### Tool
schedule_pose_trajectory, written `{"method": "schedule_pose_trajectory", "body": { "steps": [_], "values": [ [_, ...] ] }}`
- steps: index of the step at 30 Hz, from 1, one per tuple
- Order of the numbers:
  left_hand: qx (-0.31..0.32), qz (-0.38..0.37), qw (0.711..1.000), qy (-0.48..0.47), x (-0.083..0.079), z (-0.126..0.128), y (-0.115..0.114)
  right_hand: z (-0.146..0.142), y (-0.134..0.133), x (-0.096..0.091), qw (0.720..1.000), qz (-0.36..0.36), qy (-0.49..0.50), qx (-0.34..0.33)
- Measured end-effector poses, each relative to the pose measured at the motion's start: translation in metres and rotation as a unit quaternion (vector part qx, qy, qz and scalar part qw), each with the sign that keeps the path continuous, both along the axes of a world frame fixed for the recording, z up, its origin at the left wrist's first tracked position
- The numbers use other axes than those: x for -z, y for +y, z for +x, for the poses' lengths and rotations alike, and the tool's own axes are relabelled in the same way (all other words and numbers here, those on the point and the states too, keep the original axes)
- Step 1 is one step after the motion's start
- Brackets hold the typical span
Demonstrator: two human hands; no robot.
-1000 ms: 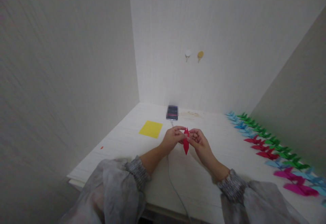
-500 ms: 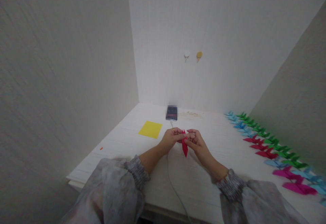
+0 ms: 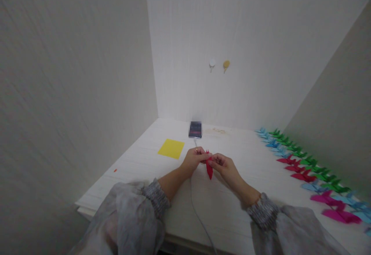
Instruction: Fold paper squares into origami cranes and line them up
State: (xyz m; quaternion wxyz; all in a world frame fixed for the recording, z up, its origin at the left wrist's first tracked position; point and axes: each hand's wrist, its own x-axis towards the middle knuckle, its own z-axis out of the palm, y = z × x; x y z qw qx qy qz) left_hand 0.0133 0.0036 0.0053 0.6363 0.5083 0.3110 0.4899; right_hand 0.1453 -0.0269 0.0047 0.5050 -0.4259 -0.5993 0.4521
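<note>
Both hands meet above the middle of the worktop (image 3: 255,158), each pinching the same piece of red paper (image 3: 209,170). The left hand (image 3: 193,160) is curled nearly closed, thumb and fingertips pressed onto the top left of the paper. The right hand (image 3: 224,166) is closed to about the same degree, its fingertips gripping the top right edge, so the two sets of fingers almost touch. The paper is folded into a narrow shape. Its upper part sits between the fingers, a small tip shows above them, and a long point hangs down toward the worktop. Whether that point touches the surface cannot be told. Both forearms come in from the near edge in loose grey sleeves with gathered cuffs.

A flat yellow sheet (image 3: 171,148) lies on the worktop to the left of the hands and a little farther away. A phone (image 3: 195,129) stands near the far wall, just beyond the hands. A thin cable (image 3: 199,214) runs from it, passes under the hands and goes off the near edge. A tiny orange scrap (image 3: 115,170) lies near the left edge. Along the right side, well apart from the hands, folded paper figures (image 3: 304,170) in blue, green, red and pink stand in rows from far to near. Two small hooks (image 3: 219,65), one white and one tan, are fixed to the far wall.
</note>
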Motion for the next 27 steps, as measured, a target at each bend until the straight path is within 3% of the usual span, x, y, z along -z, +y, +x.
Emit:
{"method": "schedule_pose_trajectory", "body": {
  "steps": [10, 19, 27],
  "values": [
    [-0.013, 0.031, 0.999, 0.030, -0.002, 0.000, -0.001, -0.005, -0.003, -0.005, 0.998, -0.047, 0.028, -0.006],
    [-0.023, 0.030, 0.999, 0.023, 0.000, -0.003, -0.001, -0.006, -0.003, -0.001, 0.999, -0.030, 0.012, -0.022],
    [-0.040, 0.040, 0.997, 0.059, 0.004, -0.003, 0.005, -0.011, -0.006, -0.003, 0.994, -0.063, 0.082, -0.033]
  ]
}}
